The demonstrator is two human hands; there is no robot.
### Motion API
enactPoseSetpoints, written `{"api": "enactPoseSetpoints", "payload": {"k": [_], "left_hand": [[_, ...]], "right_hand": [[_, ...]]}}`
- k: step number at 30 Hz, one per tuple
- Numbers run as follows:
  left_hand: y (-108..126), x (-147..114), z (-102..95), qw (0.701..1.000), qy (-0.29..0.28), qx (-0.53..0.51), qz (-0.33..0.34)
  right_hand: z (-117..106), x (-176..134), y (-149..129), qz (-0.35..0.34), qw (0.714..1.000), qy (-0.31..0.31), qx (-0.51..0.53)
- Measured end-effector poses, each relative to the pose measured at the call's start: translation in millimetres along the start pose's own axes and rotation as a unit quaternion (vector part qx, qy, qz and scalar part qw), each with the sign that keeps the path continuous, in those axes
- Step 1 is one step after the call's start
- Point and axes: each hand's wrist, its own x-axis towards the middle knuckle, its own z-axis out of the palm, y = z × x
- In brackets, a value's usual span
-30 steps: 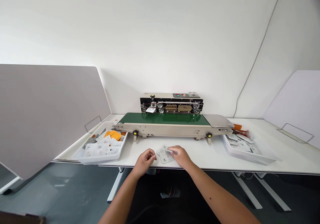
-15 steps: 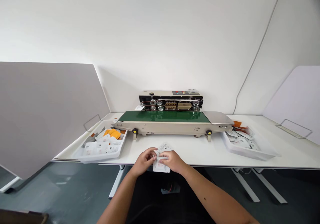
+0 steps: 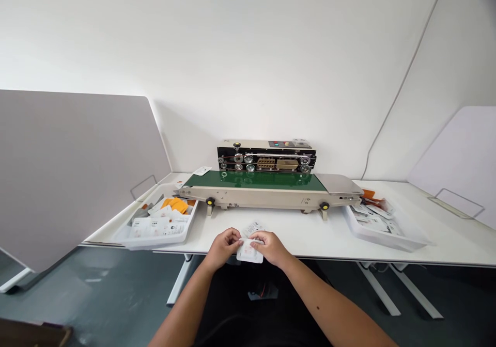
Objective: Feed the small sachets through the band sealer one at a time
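Between my two hands, at the table's front edge, is a small white printed pouch (image 3: 250,254). My left hand (image 3: 225,246) pinches its upper left corner, and my right hand (image 3: 271,247) grips the upper right side with the thumb on its face. Another printed white packet (image 3: 253,227) lies on the table just beyond my fingers. Behind it stands a band sealing machine (image 3: 267,158) with rollers and a green conveyor belt (image 3: 256,180). One white pouch (image 3: 202,171) sits at the belt's left end.
A translucent bin (image 3: 155,242) with white and orange pouches stands at the left. A second bin (image 3: 391,239) with packets stands at the right. Grey panels (image 3: 77,166) rise at both sides. The white table (image 3: 306,233) ends near my wrists.
The pouch on the machine has travelled left, out from the rollers to the belt's left end. My hands have shifted slightly on the held pouch, which now tilts differently.
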Motion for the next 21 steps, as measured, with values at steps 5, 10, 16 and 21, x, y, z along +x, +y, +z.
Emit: {"api": "enactPoseSetpoints", "payload": {"k": [5,10,16,21], "left_hand": [[-2,2,1.6,0.998,0.048,-0.043,-0.021],[-1,4,1.5,0.997,0.074,-0.02,-0.025],[2,5,-2.0,0.993,0.099,-0.07,-0.012],[5,2,-1.6,0.998,0.038,-0.053,-0.001]], "right_hand": [[-1,-6,9,0.002,0.998,0.062,0.033],[-2,-12,9,-0.013,0.99,0.133,0.035],[4,-8,0,-0.033,0.994,0.088,0.05],[15,14,-16,-0.009,0.998,0.057,0.0]]}}
